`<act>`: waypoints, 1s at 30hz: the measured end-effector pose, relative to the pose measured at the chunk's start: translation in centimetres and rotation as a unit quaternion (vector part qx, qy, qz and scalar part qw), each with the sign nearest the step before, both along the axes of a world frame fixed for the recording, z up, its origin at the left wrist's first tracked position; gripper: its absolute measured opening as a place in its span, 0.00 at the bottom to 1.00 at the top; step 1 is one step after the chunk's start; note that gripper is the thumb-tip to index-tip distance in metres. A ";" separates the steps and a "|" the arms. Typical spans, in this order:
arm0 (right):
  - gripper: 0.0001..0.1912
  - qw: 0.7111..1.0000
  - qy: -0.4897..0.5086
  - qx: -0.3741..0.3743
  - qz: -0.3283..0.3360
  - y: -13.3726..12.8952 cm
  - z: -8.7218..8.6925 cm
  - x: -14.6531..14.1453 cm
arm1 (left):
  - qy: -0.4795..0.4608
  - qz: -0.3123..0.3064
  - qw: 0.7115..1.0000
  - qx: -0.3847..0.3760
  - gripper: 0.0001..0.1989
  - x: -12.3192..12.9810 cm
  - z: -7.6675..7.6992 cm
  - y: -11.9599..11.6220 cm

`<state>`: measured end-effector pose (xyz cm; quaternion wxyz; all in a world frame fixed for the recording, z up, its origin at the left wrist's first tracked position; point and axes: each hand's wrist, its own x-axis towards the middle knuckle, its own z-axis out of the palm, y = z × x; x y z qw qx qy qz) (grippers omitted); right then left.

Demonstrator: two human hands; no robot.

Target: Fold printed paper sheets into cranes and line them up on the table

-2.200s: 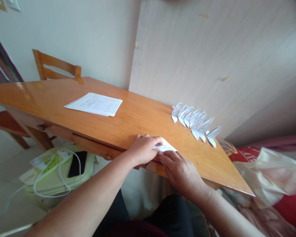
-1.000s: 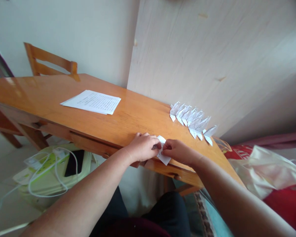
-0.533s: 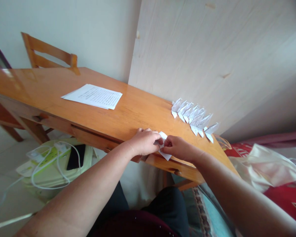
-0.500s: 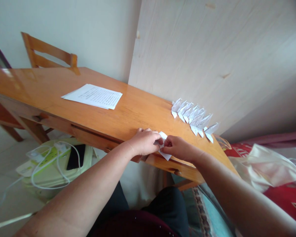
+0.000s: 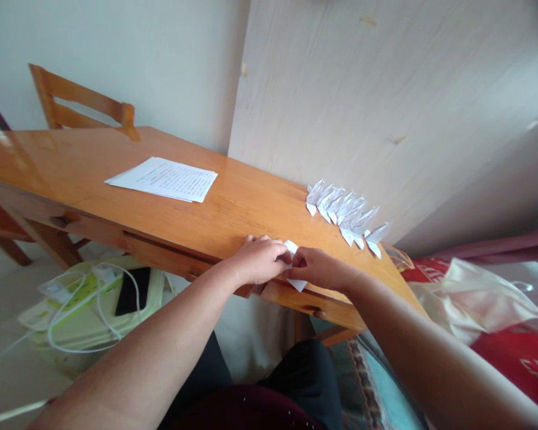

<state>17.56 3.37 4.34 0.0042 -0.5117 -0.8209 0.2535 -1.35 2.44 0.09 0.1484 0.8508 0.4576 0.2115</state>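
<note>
Near the front edge of the wooden table, a small piece of white paper is held between both hands. My left hand pinches its left side with the fingertips. From the right, my right hand grips the same paper, fingers curled, close beside the left. The hands cover most of the paper, so its folds are hidden. Several folded paper pieces stand in a row at the table's back right. A stack of printed sheets lies further left.
Behind the table's left part is a wooden chair. A pale green stool at lower left bears a black phone, a power strip and white cables. Red and white bags are at the right.
The view has shifted slightly, so the table and things on it appear a little further left. Both hands have drawn slightly closer together and still hold the paper.
</note>
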 end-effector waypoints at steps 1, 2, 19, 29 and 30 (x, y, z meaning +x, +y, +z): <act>0.10 1.000 0.015 -0.018 -0.001 0.2 0.0 0.2 | 0.000 0.002 1.000 -0.001 0.11 0.0 0.1 0.0; 0.09 0.999 0.031 -0.038 -0.005 0.4 0.0 0.5 | 0.000 0.003 1.000 -0.001 0.12 0.0 0.1 -0.1; 0.12 0.991 -0.102 -0.073 -0.036 2.7 2.5 -0.5 | 0.027 -0.002 1.000 -0.010 0.12 -0.4 0.4 0.3; 0.12 0.985 -0.148 -0.053 -0.074 4.2 2.4 2.8 | 0.030 0.004 0.999 -0.012 0.13 -0.5 0.1 0.5; 0.13 0.985 -0.146 -0.060 -0.076 4.3 2.3 3.1 | 0.030 0.004 0.999 -0.013 0.13 -0.5 0.1 0.5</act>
